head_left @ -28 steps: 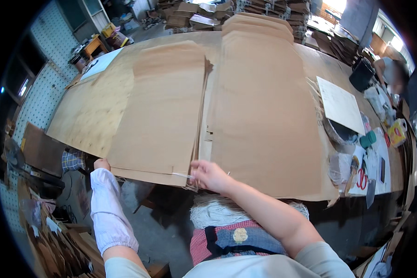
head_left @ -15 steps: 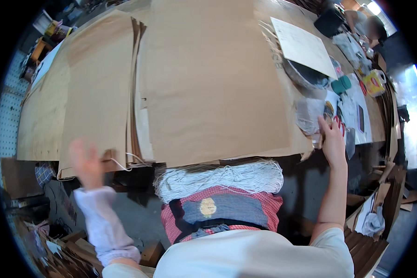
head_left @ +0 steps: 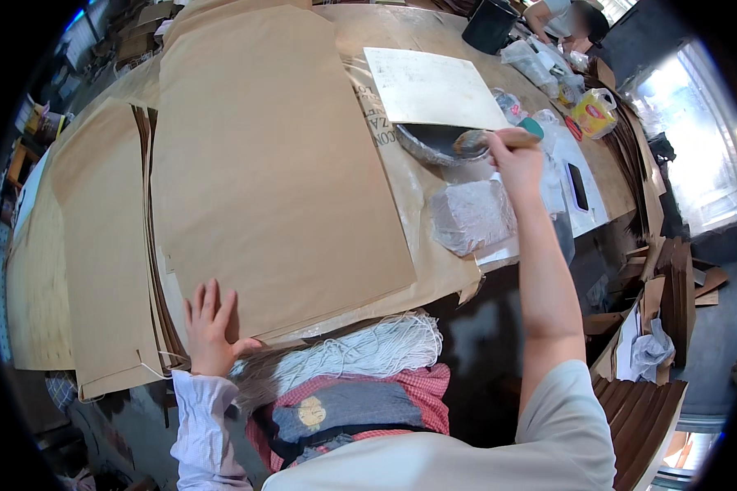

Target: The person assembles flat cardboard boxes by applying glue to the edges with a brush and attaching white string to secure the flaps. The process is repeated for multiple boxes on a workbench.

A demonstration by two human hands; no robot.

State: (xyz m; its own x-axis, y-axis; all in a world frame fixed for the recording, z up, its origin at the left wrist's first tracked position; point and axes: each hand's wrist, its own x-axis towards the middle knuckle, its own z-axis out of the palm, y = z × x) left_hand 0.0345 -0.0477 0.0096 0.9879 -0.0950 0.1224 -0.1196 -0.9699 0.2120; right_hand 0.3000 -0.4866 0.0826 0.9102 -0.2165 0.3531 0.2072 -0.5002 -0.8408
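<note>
A large sheet of brown paper [head_left: 278, 180] lies over the middle of the table on top of other brown paper. My left hand [head_left: 211, 331] rests on its near left corner, fingers spread and palm down. At the right, my right hand [head_left: 517, 168] is closed round the wooden handle of a brush [head_left: 472, 144]. The bristle end is over the near rim of a dark, round basin [head_left: 413, 149]. A pale flat board [head_left: 430, 88] covers the far part of that basin. Closest to me on that side sits a block wrapped in clear plastic [head_left: 471, 214].
Folded brown paper [head_left: 106, 245] is stacked at the left. A bundle of white string [head_left: 368, 353] lies across my lap. Beyond my right hand are a phone [head_left: 577, 186], a yellow package [head_left: 595, 113] and a black bucket [head_left: 490, 24]. Another person [head_left: 553, 20] works at the far right.
My left hand has come down onto the paper's corner. My right hand has moved farther out to the basin and now holds the brush. The view has turned to the right.
</note>
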